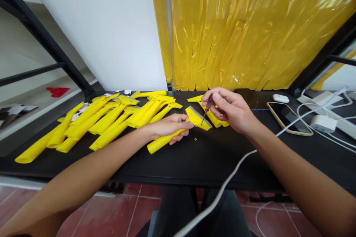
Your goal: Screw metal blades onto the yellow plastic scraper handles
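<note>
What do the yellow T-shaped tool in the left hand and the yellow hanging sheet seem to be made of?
Yellow T-shaped tool: probably smooth, satin plastic, from its even colour; its grey edge strip may be metal. Yellow hanging sheet: likely glossy plastic film, creased and reflecting light.

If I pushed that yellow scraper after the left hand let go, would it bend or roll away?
The yellow scraper would probably stay stiff: its thick handle looks straight, without sagging, in the left hand. It likely wouldn't roll far, because its head is wide and flat. The smooth, shiny handle might slide a bit, though.
</note>
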The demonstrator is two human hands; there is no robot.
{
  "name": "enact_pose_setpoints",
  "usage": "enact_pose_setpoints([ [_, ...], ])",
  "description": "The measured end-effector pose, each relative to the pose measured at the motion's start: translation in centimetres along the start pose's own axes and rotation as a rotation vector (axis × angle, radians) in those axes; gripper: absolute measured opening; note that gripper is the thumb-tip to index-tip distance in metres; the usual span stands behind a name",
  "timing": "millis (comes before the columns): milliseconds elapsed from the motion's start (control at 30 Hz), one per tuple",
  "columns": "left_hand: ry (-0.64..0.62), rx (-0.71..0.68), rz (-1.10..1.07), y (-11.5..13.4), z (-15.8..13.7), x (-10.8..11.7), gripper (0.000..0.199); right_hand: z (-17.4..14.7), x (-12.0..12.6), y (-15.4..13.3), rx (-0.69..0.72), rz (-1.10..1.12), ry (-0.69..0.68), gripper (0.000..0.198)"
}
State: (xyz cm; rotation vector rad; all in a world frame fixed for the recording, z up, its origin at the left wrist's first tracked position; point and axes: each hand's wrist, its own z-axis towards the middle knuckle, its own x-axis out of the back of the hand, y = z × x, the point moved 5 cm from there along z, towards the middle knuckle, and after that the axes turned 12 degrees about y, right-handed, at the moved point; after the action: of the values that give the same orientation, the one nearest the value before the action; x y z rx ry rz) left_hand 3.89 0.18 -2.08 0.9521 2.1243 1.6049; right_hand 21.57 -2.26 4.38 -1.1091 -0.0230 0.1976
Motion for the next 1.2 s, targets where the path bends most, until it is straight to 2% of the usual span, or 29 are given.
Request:
enact_pose_setpoints([
  [100, 0.005, -0.006, 0.005, 0.05, 0.0, 0.02, 0.034, -0.08, -0.09, 0.09, -0.035, 0.026, -0.008, 0.031],
  [333, -0.007, -0.006, 0.0, 0.06, 0.0, 0.01, 0.035, 0.0, -0.09, -0.14, 0.004, 0.003, 0.01, 0.021],
  [533, -0.027, -0.027, 0.005, 0.08, -0.06, -0.05, 0.034, -0.18, -0.24, -0.19, 0.003, -0.041, -0.025, 0.025],
  [833, -0.011, -0.024, -0.001, 0.11, -0.03, 0.07, 0.036, 0.05, 0.23, -0.29, 0.054, -0.081, 0.034, 0.024],
  [1000, -0.013, -0.011, -0.001, 0.14, -0.06, 0.04, 0.037, -0.08, -0.24, 0.09, -0.019, 0.001, -0.029, 0.031],
  [1200, 0.0, -0.029, 0.003, 0.08, 0.0, 0.13, 0.036, 0.05, -0.21, -0.16, 0.031, -0.038, 0.034, 0.029],
])
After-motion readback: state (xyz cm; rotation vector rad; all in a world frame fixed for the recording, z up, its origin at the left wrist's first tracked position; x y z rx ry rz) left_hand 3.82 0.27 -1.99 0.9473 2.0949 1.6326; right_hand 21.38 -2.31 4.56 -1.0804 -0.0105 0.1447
